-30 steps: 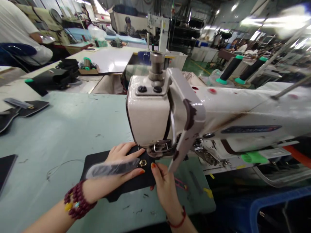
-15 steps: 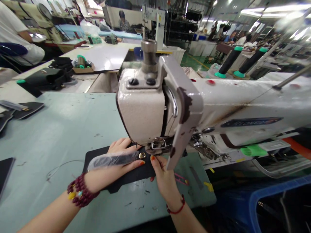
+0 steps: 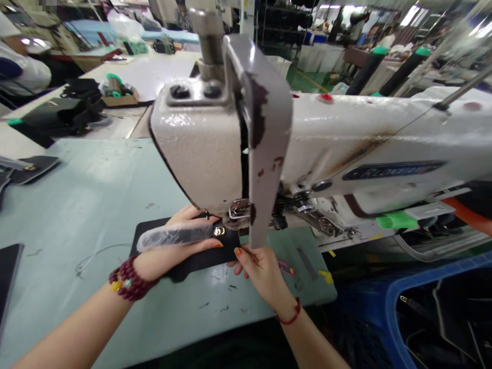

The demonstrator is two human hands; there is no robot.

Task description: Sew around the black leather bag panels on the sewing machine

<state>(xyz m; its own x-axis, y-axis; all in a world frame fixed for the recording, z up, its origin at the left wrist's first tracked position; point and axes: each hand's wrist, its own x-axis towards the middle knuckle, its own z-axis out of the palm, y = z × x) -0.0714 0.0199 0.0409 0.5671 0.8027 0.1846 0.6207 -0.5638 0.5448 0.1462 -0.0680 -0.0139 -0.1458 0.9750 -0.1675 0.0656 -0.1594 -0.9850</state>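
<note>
A flat black panel (image 3: 200,260) lies on the sewing table under the head of a sewing machine (image 3: 200,154). On top of it runs a strap wrapped in clear plastic (image 3: 172,237), ending in a gold-coloured metal clasp (image 3: 219,231). My left hand (image 3: 188,246) rests flat on the panel, fingers stretched toward the needle area, partly hidden by the strap and the machine head. At the panel's near right corner, my right hand (image 3: 259,266) has thumb and fingers closed on the edge. The presser foot area (image 3: 239,218) is just beyond the clasp.
A blue bin (image 3: 392,307) with black pieces stands at the right. A pink cutter (image 3: 286,267) and a grey metal strip (image 3: 307,263) lie right of my right hand. More black pieces (image 3: 33,169) lie at the left, and thread spools (image 3: 369,72) stand behind the machine.
The view has shifted closer to the machine head. My right hand has slid slightly back along the panel's right edge, its fingers now showing below the thumb. My left hand stays flat on the panel.
</note>
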